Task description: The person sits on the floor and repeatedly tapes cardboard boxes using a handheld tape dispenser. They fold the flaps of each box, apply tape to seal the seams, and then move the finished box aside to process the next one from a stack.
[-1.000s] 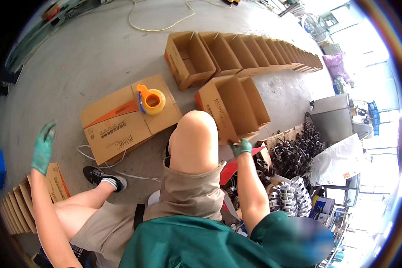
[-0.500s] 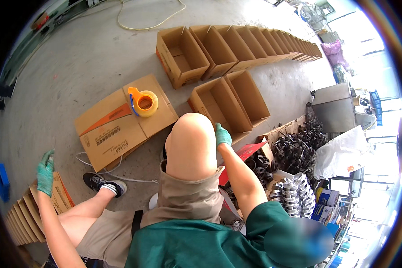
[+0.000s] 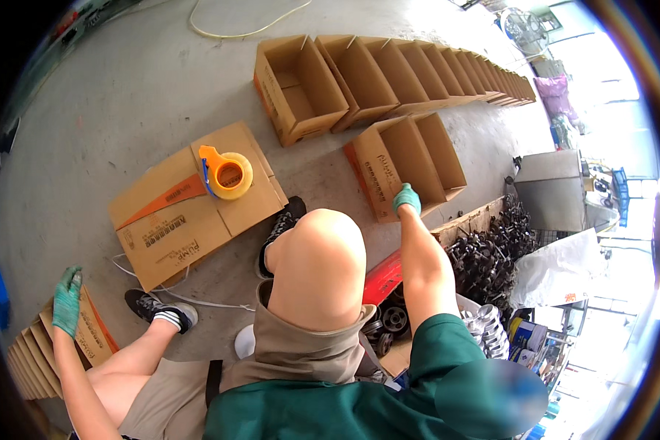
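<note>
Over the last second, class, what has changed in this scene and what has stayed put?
The right hand rose from beside the knee and moved forward to the near edge of the open box. The left hand sank onto the stack of flat cartons at the left. The tape dispenser stayed on the flattened carton, and the row of open boxes kept its place.

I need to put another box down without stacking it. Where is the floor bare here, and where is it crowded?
Bare concrete lies left of the row of open boxes, beyond the taped box carrying the tape dispenser. It is crowded by the right hand: open box, metal parts. The left hand rests on flat cartons.
</note>
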